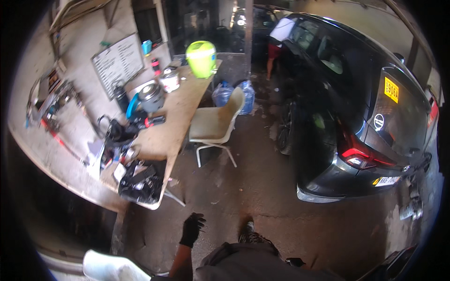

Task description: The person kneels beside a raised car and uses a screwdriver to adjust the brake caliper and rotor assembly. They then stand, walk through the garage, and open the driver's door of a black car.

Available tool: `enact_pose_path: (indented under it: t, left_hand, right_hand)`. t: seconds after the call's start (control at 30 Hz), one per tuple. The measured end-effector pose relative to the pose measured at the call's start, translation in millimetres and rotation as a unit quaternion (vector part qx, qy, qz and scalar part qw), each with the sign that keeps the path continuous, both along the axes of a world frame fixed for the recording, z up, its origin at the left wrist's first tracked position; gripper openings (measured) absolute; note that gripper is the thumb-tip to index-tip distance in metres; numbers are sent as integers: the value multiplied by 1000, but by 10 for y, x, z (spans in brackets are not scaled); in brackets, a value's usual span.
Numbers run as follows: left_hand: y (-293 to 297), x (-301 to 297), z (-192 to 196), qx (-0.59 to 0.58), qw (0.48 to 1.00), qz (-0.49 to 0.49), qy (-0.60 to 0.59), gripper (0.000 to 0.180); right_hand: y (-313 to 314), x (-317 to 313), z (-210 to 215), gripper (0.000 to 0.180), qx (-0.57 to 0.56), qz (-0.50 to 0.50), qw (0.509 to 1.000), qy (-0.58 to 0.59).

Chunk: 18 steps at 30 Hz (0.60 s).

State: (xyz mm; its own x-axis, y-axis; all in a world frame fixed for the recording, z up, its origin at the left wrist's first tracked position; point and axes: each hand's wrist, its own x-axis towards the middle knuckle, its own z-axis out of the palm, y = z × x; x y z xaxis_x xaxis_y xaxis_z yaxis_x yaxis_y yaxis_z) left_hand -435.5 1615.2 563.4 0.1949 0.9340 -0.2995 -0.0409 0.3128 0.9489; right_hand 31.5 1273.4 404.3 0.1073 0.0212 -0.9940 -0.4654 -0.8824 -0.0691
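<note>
My left hand [192, 229], in a black glove, hangs over the brown floor in front of me. Its fingers are loosely apart, and I see nothing in them. Close to my right side, a small dark part of my right hand [295, 262] shows past my shirt; its fingers cannot be made out. Nearest to the left hand is the front end of a long wooden table [171, 119]. On that end lies a black tray [154, 187] heaped with dark items. One of my shoes [250, 226] shows below me.
A pale chair [213, 124] stands beside the table, near large water bottles [246, 96]. On the table are a lime-green cooler [201, 58] and a metal pot [151, 97]. A dark car [323, 117] fills the right side. Beside it stands a person [281, 33]. Another white chair [110, 267] is at lower left.
</note>
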Motion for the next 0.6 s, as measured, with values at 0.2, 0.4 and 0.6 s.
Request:
enact_pose_path:
  t: [0.2, 0.4, 0.6]
  left_hand:
    - [997, 1588, 178, 194, 940, -260, 104, 41]
    - [2019, 3042, 648, 296, 776, -499, 248, 39]
    - [2776, 3930, -77, -56, 823, -562, 61, 48]
  right_hand:
    - [1110, 602, 103, 25, 105, -106, 988, -50]
    - [1764, 1462, 221, 18, 366, 253, 778, -444]
    - [1724, 681, 1187, 24, 300, -108, 867, -383]
